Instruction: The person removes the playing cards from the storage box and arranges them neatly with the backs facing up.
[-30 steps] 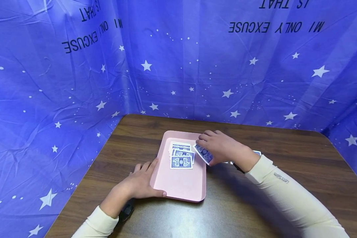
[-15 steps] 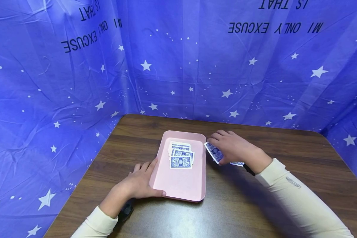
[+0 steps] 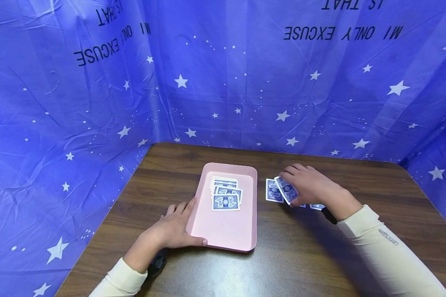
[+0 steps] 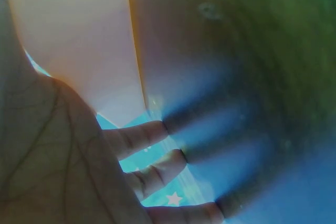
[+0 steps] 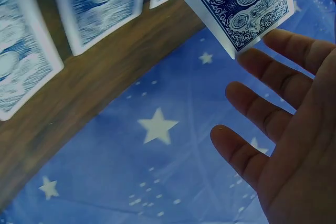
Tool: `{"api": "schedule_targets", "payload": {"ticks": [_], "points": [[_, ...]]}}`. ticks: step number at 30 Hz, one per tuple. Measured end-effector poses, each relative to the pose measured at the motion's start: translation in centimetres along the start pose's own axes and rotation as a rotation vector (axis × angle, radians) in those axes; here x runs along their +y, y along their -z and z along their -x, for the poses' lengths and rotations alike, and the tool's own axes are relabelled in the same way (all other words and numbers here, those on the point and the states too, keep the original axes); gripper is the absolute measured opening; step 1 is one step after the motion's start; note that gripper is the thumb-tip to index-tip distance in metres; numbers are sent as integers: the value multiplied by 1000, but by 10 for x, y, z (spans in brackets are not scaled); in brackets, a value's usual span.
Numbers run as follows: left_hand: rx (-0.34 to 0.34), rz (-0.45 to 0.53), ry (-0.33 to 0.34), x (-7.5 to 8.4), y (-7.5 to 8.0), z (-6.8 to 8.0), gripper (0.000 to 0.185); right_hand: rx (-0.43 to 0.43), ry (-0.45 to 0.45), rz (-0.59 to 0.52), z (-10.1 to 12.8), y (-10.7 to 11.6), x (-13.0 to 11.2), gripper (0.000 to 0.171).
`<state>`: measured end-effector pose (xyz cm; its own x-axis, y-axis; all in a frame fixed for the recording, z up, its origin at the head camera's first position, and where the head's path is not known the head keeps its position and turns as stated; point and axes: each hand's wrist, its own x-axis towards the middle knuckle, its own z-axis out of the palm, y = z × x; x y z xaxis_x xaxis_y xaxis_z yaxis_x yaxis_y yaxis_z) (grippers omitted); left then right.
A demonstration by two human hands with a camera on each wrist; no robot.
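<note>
- Left hand [image 3: 176,229]: fingers extended along left side of pink tray [image 3: 226,233], thumb at near side; likely steadies it.
- Right hand [image 3: 314,187]: pinches tilted card [image 3: 285,189] above counter [image 3: 282,260], right of tray; thumb near, fingers far, presumably for edge grip leaving back uncovered.
- Loose card [image 3: 272,192]: face down on counter, between tray and right hand.
- Overlapping cards [image 3: 226,202]: inside tray, backs up.
</note>
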<state>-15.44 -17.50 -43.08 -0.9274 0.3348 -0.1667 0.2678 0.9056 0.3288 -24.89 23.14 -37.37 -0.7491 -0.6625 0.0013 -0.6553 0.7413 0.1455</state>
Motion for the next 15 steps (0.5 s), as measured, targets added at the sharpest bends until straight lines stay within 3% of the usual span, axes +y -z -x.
{"api": "schedule_targets", "payload": {"ticks": [15], "points": [[-6, -6, 9, 1, 0, -1, 133, -8, -139, -89, 44, -28, 35, 87]]}}
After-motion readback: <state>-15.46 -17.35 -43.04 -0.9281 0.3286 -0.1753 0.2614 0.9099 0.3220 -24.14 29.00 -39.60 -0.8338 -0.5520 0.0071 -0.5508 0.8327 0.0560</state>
